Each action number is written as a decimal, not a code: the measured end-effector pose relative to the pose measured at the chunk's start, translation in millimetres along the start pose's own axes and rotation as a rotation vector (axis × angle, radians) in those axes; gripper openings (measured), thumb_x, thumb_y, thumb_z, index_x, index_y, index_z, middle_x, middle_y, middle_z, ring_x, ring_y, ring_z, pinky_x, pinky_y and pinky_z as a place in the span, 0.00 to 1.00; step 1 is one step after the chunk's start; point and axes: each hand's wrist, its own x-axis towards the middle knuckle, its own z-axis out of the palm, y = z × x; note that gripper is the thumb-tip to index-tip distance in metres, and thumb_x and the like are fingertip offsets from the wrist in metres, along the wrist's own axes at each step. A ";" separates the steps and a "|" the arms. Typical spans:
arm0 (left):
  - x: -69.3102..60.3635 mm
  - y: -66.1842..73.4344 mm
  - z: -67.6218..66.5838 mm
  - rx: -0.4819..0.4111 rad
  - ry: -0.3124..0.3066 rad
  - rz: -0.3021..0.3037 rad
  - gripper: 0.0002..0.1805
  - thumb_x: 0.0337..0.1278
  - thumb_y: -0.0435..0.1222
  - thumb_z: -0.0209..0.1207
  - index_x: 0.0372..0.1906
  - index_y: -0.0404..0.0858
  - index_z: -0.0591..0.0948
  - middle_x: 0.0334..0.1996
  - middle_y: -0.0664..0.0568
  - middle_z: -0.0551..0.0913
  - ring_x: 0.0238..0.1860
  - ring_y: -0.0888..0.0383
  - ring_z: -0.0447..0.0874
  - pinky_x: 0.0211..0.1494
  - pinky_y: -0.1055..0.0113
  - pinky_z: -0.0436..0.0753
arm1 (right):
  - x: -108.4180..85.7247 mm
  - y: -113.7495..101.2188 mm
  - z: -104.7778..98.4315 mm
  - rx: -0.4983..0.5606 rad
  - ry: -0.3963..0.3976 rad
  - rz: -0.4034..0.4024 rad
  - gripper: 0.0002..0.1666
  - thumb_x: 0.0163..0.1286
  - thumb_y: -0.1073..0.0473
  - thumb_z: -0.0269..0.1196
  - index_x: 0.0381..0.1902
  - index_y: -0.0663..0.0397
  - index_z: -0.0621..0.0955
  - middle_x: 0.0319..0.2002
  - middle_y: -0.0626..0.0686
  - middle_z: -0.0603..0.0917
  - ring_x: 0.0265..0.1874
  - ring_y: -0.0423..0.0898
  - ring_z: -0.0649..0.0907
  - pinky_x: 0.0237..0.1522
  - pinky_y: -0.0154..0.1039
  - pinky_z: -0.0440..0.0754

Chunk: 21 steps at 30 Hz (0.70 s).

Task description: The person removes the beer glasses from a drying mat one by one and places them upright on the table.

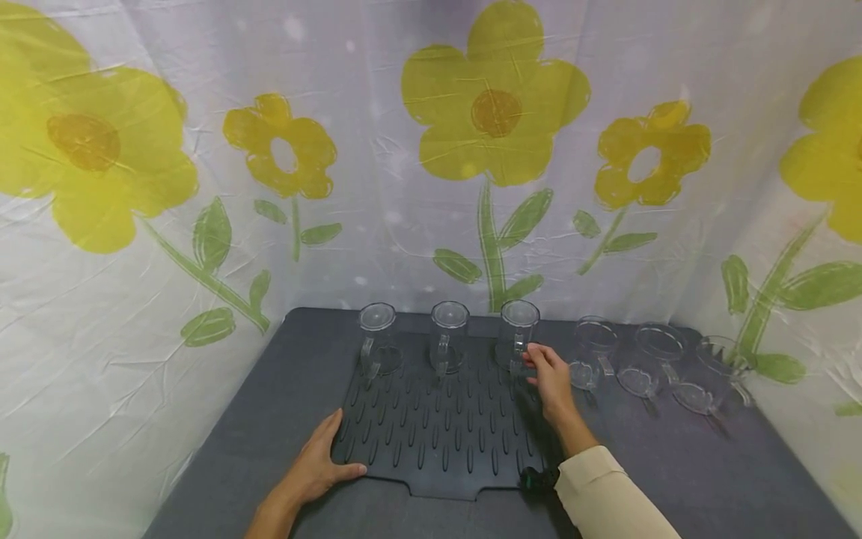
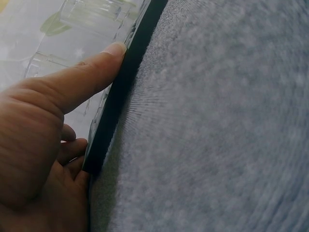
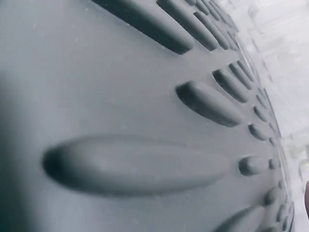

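The left hand [image 1: 313, 468] holds the near left corner of the mat [image 1: 444, 430], its thumb on the front edge and its fingers along the left side; the left wrist view shows the thumb tip against the rim.

The right hand [image 1: 555, 385] is at the handle of the right mug [image 1: 515, 333] on the mat, thumb and fingers bent toward it. The head view is too small there, and the right wrist view gives mostly blurred ridges [image 3: 135, 164], so I cannot tell whether the fingers grip the handle or only touch it.

That mug stands upside down near the mat's back edge, in a row with the middle mug [image 1: 448, 333] and the left mug [image 1: 378, 340], also upside down. They are clear glass, set apart from each other, handles toward the person.

To the right of the mat, three more mugs [image 1: 649, 363] stand upright in a slanting row on the dark worktop [image 1: 741, 479]. Behind is a pale curtain [image 1: 370, 247] printed with yellow flowers [image 1: 496, 112]. A beige sleeve [image 1: 602, 479] covers the right forearm.
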 end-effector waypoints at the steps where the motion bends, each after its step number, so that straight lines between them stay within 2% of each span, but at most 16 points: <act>1: 0.0 -0.1 0.0 -0.001 0.000 0.001 0.66 0.32 0.51 0.78 0.73 0.26 0.52 0.71 0.29 0.53 0.70 0.32 0.50 0.65 0.36 0.57 | 0.0 0.6 1.2 0.009 -0.004 0.002 0.23 0.74 0.50 0.57 0.49 0.68 0.79 0.40 0.55 0.85 0.40 0.45 0.79 0.45 0.54 0.78; 5: 0.0 -0.4 -0.1 -0.008 0.001 0.002 0.66 0.32 0.51 0.78 0.73 0.26 0.52 0.71 0.29 0.53 0.70 0.32 0.50 0.65 0.37 0.57 | 0.1 1.9 6.4 0.054 -0.031 0.024 0.21 0.74 0.53 0.57 0.48 0.70 0.78 0.38 0.54 0.85 0.40 0.48 0.79 0.44 0.54 0.78; 10: -0.3 -0.1 -0.7 -0.011 0.004 -0.001 0.66 0.32 0.51 0.78 0.73 0.26 0.52 0.70 0.29 0.53 0.69 0.32 0.51 0.65 0.36 0.57 | 0.4 2.8 11.9 0.108 -0.064 0.044 0.20 0.74 0.56 0.56 0.49 0.73 0.77 0.39 0.59 0.83 0.41 0.52 0.80 0.43 0.54 0.80; 21: 0.6 -1.2 0.4 -0.016 0.001 0.000 0.67 0.32 0.51 0.78 0.74 0.27 0.52 0.70 0.29 0.53 0.70 0.33 0.50 0.65 0.37 0.57 | 3.3 10.5 17.9 0.138 -0.098 0.044 0.21 0.74 0.57 0.56 0.51 0.75 0.76 0.39 0.59 0.84 0.44 0.58 0.81 0.48 0.58 0.78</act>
